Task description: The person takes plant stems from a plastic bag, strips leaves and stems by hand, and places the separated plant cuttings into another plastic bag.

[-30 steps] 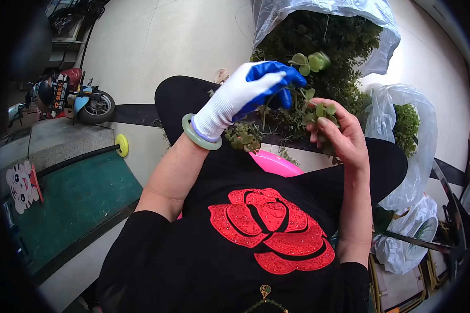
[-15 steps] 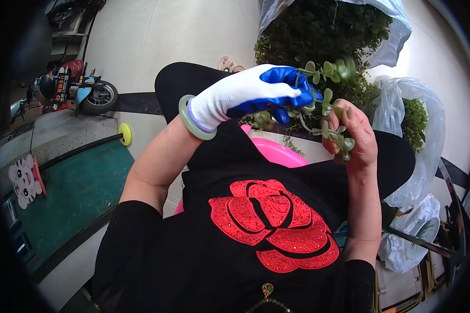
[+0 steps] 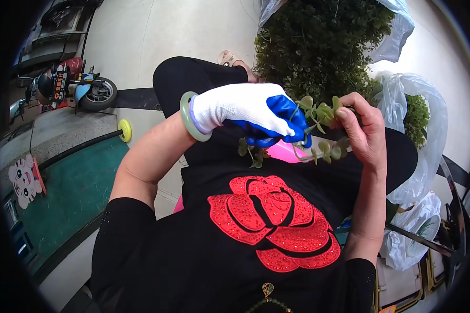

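My left hand (image 3: 256,116), in a white glove with blue-coated fingers, is closed around the stems of a leafy plant sprig (image 3: 325,112). A few of the sprig's round green leaves hang below the glove on its left side. With thumb and fingertips my right hand (image 3: 364,128), which is bare, pinches the upper right end of the sprig. More leaves (image 3: 326,151) dangle between the two hands. The exact stems inside the glove are hidden. Behind my hands lies a large heap of green foliage (image 3: 318,52) on a clear plastic bag.
Below my hands shows a pink plastic object (image 3: 287,151), partly hidden. To the right stands a clear plastic bag (image 3: 423,141) holding more greenery (image 3: 415,120). A green board (image 3: 73,188) and a small blue scooter (image 3: 89,94) are at the left.
My left hand has moved slightly down, its fingers turned downward. My right hand has risen and shifted right, now gripping the sprig's upper leaves instead of its lower ones.
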Tool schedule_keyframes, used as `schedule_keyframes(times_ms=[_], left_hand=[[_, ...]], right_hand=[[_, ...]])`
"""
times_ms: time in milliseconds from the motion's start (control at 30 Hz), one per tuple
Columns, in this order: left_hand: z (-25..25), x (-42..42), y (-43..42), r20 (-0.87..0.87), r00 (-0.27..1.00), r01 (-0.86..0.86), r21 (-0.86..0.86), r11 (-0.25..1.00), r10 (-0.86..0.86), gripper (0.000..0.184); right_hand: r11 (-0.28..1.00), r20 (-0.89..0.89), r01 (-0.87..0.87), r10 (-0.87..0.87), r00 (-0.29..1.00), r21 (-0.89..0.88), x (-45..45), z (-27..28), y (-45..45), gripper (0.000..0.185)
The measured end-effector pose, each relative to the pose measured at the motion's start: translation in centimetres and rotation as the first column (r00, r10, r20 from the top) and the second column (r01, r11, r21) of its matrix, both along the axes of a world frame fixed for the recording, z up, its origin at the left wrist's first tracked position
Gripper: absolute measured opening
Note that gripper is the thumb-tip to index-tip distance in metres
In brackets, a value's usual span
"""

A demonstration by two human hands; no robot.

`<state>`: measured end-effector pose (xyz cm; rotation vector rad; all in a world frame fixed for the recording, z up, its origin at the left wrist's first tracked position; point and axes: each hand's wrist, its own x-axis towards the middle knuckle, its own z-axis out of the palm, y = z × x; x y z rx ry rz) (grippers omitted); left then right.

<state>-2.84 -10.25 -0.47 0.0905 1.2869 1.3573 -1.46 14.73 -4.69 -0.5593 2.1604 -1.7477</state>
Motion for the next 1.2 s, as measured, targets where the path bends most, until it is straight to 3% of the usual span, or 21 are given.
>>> schedule_keyframes(times_ms=[33,67,167,233,333,367,433,467,500,567,633,667,700,767,833,867,900,1000,1067,1100,1200], left_hand=[[-0.3,0.1,-0.1,0.026,1.0,0.01,0.054,0.998,-0.011,0.028],[-0.1,0.1,-0.2,0.007,1.0,0.02,0.034,0.999,-0.021,0.027],[0.2,-0.2,-0.2,-0.078,0.994,0.068,-0.039,0.997,-0.071,0.026],[-0.2,-0.2,0.0,-0.163,0.976,0.125,-0.107,0.986,-0.141,0.024],[-1.1,0.0,0.5,-0.35,0.93,0.103,-0.045,0.994,-0.112,0.021],[-0.7,-0.3,0.6,-0.439,0.874,0.164,-0.142,0.976,-0.21,0.021],[0.5,-0.8,0.2,-0.563,0.724,0.227,-0.352,0.908,-0.399,0.022],[0.5,-0.5,-0.2,-0.666,0.649,0.221,-0.296,0.929,-0.367,0.021],[1.7,-0.9,0.4,-0.578,0.666,0.337,-0.333,0.881,-0.473,0.021],[0.8,0.2,-0.1,-0.739,0.5,0.344,-0.309,0.887,-0.452,0.02],[1.4,0.4,-1.0,-0.772,0.535,0.316,-0.193,0.929,-0.343,0.02],[2.5,0.1,-2.1,-0.741,0.579,0.291,-0.202,0.935,-0.341,0.02],[3.2,-0.3,-3.1,-0.714,0.614,0.267,-0.214,0.94,-0.337,0.021],[3.7,-0.7,-2.4,-0.536,0.78,0.112,-0.387,0.915,-0.322,0.025],[1.7,0.8,-1.4,-0.835,0.507,-0.09,-0.299,0.95,-0.215,0.023],[2.4,-0.5,0.1,-0.689,0.651,0.058,-0.373,0.926,-0.318,0.023],[1.6,-0.5,0.6,-0.742,0.613,0.001,-0.344,0.939,-0.272,0.023],[1.3,-0.1,1.2,-0.779,0.603,-0.16,-0.328,0.931,-0.171,0.019],[1.6,0.0,1.1,-0.711,0.675,-0.109,-0.362,0.926,-0.198,0.018],[1.9,0.0,0.9,-0.678,0.704,-0.087,-0.375,0.923,-0.209,0.017],[3.1,1.0,-0.2,-0.796,0.526,0.096,-0.295,0.951,-0.3,0.024]], right_hand=[[0.997,-0.105,-0.006,0.014,0.994,0.075,-0.2,0.2,-0.1,0.012],[0.937,-0.145,-0.06,0.116,0.983,0.343,-0.5,0.6,0.8,0.023],[0.981,-0.328,0.091,-0.029,0.944,0.174,-0.3,2.8,0.8,0.061],[0.997,-0.273,-0.042,0.022,0.962,-0.068,0.2,4.3,-0.2,0.084],[0.939,-0.152,-0.27,0.305,0.94,0.211,0.7,3.6,-1.6,0.094],[0.945,0.04,-0.309,0.307,0.951,0.109,0.6,2.2,-1.9,0.082],[0.911,0.121,-0.399,0.386,0.914,0.102,0.2,2.1,-1.7,0.055],[0.891,0.163,-0.446,0.429,0.889,0.088,0.3,2.0,-1.7,0.042],[0.85,-0.014,-0.459,0.478,0.878,0.257,0.6,1.8,-1.7,0.034],[0.739,-0.327,-0.349,0.599,0.731,0.576,1.1,1.6,-1.1,0.02],[0.769,-0.442,-0.363,0.611,0.657,0.526,-0.4,1.1,1.8,0.014],[0.869,0.288,-0.243,0.123,0.95,0.43,-0.6,-4.1,8.1,0.008],[0.703,-0.334,0.041,0.284,0.899,0.71,-2.6,-2.8,10.6,0.014],[0.887,-0.107,0.423,-0.41,0.906,0.185,-2.1,-1.4,11.7,0.014],[0.918,-0.02,0.39,-0.39,0.921,0.067,-1.2,2.0,7.5,0.02],[0.983,-0.091,0.182,-0.18,0.979,0.017,-1.2,2.9,5.8,0.025],[0.999,-0.156,-0.044,0.042,0.987,-0.012,-1.0,3.6,4.1,0.032],[0.972,-0.226,-0.197,0.222,0.949,0.129,1.3,2.4,-0.2,0.028],[0.916,-0.209,-0.266,0.336,0.918,0.301,2.0,0.8,-0.6,0.013],[0.917,-0.22,-0.276,0.343,0.913,0.287,1.8,1.0,-0.1,0.011],[0.898,-0.23,-0.422,0.441,0.868,0.129,1.8,1.6,1.6,0.006]])
